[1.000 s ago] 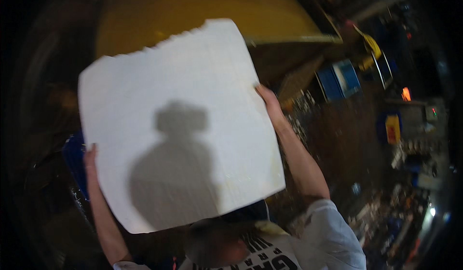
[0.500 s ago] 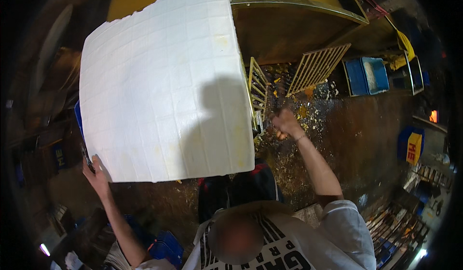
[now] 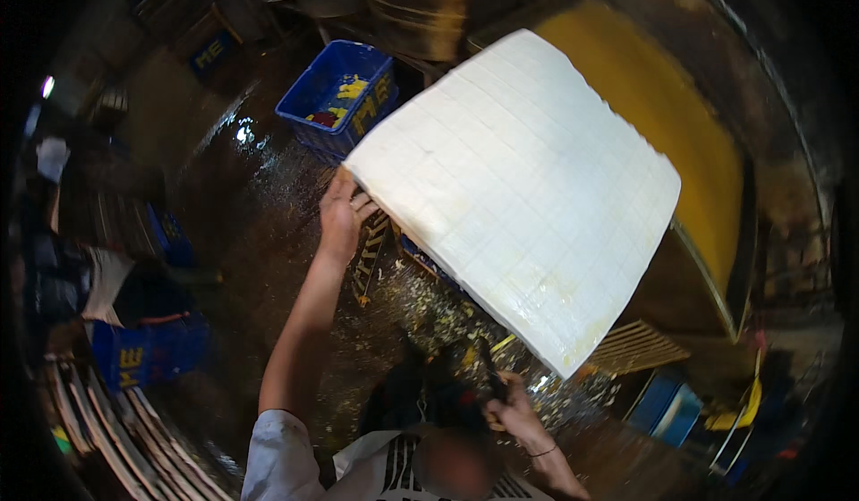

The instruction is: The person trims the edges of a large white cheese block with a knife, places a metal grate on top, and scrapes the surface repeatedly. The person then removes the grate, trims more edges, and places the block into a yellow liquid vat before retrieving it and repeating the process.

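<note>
A large white slab (image 3: 528,188) with a grid of faint lines on its top lies tilted across the middle, its nearest corner pointing toward me. My left hand (image 3: 340,219) grips the slab's left corner, fingers against the side edge. Close to the near corner, my right hand (image 3: 513,405) is closed around a dark narrow tool (image 3: 489,367). The tool's shape is too dim to make out fully; it points up toward the slab. Something blue shows under the slab's left side.
A blue crate (image 3: 333,89) holding yellow pieces stands beyond my left hand. Wooden slats (image 3: 635,347) and a blue bin (image 3: 664,407) are at right. Behind the slab rises a yellow-topped box (image 3: 662,98). Pale crumbs (image 3: 438,313) litter the wet floor.
The view has turned, so the slab now sits further right and slanted. My left hand stays at its corner; my right hand has come nearer to me, and the dark tool now shows.
</note>
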Motion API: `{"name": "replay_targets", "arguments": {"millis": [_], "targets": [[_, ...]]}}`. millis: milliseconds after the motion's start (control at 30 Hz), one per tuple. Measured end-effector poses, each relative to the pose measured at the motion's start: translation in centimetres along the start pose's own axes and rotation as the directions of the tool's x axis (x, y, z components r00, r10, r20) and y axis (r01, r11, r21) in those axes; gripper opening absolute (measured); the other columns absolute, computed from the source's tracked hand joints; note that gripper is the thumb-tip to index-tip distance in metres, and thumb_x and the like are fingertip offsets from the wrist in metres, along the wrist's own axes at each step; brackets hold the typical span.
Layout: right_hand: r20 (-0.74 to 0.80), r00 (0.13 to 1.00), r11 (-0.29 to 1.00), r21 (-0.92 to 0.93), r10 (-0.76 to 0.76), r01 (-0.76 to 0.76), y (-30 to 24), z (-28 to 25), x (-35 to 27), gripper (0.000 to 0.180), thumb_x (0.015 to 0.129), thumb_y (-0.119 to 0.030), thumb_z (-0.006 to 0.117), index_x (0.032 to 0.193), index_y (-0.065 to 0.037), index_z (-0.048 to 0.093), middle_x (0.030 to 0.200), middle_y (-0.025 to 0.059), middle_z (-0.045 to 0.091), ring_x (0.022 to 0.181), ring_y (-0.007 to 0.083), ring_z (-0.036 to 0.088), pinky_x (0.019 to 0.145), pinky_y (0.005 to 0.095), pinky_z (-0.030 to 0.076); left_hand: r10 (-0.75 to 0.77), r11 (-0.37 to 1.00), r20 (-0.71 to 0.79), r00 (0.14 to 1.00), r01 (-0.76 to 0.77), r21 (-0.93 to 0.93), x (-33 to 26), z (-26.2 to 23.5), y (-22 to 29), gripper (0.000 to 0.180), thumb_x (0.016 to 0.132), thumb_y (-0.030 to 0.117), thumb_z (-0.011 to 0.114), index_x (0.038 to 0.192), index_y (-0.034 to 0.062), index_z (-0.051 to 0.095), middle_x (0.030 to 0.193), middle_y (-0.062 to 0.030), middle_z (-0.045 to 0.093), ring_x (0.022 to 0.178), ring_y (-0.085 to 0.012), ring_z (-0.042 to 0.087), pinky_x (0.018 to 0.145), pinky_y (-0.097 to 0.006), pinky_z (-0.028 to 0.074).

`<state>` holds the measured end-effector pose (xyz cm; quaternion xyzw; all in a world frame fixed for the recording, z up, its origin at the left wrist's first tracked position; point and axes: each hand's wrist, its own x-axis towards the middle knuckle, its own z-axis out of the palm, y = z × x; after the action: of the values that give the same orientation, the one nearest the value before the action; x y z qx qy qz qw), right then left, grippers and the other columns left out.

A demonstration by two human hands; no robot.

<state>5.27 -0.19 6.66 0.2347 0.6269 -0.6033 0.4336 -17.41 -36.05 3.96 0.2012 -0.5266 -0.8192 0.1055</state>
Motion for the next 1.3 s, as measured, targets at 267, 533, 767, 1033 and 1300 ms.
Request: {"name": "replay_targets", "arguments": {"millis": [267,533,767,1033,1300], "targets": [[0.318,0.591,0.223,-0.713,-0.741,0.664,-21.5,14.6,7.3,0.020,0.100,-0.015,0.051,0.111,0.000,0.046,0.068,0.0269,0.058,0.069,0.0443,0.063,0.061,0.0461,0.048,-0.007,0.964,-0.036,0.999,-0.003,-0.267,-0.3,-1.1,-0.9,0.047,0.105,0.007,0.038,0.152,0.0092,0.034,0.139,-0.0163,0.051,0.105,-0.0231,0.063,0.082,-0.035,0.058],[0.302,0.410,-0.067,-0.866,-0.861,0.496,-24.4,20.1,15.5,0.015,0.099,-0.014,0.049,0.097,0.000,0.043,0.075,0.0306,0.063,0.069,0.0491,0.063,0.058,0.0548,0.050,0.189,0.972,-0.073,0.979,-0.197,-0.128,1.1,-0.9,-2.4,0.052,0.097,0.000,0.051,0.148,0.0090,0.044,0.143,-0.0108,0.052,0.127,-0.0187,0.051,0.107,-0.029,0.037],[0.259,0.415,-0.083,-0.914,-0.872,0.397,-22.0,18.3,14.5,0.015,0.099,-0.015,0.051,0.098,-0.001,0.044,0.074,0.0283,0.064,0.067,0.0473,0.064,0.057,0.0544,0.051,0.450,0.870,-0.213,0.867,-0.372,0.323,1.0,-0.7,-2.0,0.028,0.092,0.012,0.062,0.117,-0.0001,0.065,0.107,-0.0144,0.062,0.103,-0.0279,0.062,0.091,-0.035,0.047],[0.260,0.438,-0.078,-0.917,-0.860,0.391,-14.9,10.2,8.2,0.011,0.096,-0.009,0.057,0.098,-0.001,0.049,0.074,0.0258,0.061,0.063,0.0449,0.062,0.051,0.0501,0.048,0.632,0.760,-0.199,0.749,-0.548,0.348,-4.9,3.0,-4.5,0.019,0.085,0.015,0.072,0.089,-0.0017,0.065,0.084,-0.0119,0.061,0.073,-0.0293,0.063,0.066,-0.037,0.050],[0.214,0.511,-0.030,-0.938,-0.833,0.344,-8.0,1.1,2.4,0.016,0.096,-0.010,0.057,0.108,0.001,0.052,0.085,0.0282,0.063,0.069,0.0454,0.063,0.056,0.0480,0.050,0.477,0.874,-0.244,0.844,-0.426,0.235,-14.9,9.5,-10.2,0.017,0.086,0.013,0.071,0.092,-0.0010,0.063,0.085,-0.0121,0.062,0.073,-0.0265,0.062,0.064,-0.036,0.049]]}}
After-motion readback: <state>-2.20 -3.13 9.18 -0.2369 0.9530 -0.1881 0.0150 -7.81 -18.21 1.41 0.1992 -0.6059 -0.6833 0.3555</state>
